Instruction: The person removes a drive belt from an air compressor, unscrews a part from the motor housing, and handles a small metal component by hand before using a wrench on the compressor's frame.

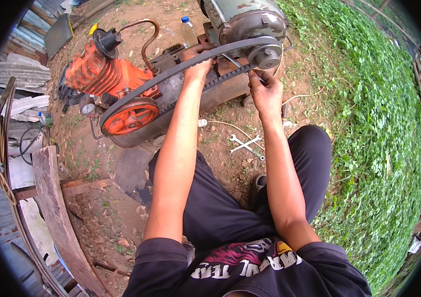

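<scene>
A belt-driven air compressor lies before me, with an orange finned pump [96,73] on the left and a worn grey motor [250,22] at the far right. A black drive belt [170,72] runs from the orange pulley [131,118] to the motor pulley [265,57]. My left hand [198,63] reaches in beside the belt's upper run, its fingers partly hidden. Near it, a thin silvery shaft [231,60] shows between the belt runs; who holds it is unclear. My right hand [266,89] is closed in a pinch at the belt's lower run, beside the motor pulley.
Two crossed wrenches [245,144] lie on the dirt between my knees. A blue-capped bottle [188,32] stands behind the compressor. A curved copper pipe [147,39] rises by the pump. Wooden planks [54,198] and metal sheets flank the left; green plants [369,114] cover the right.
</scene>
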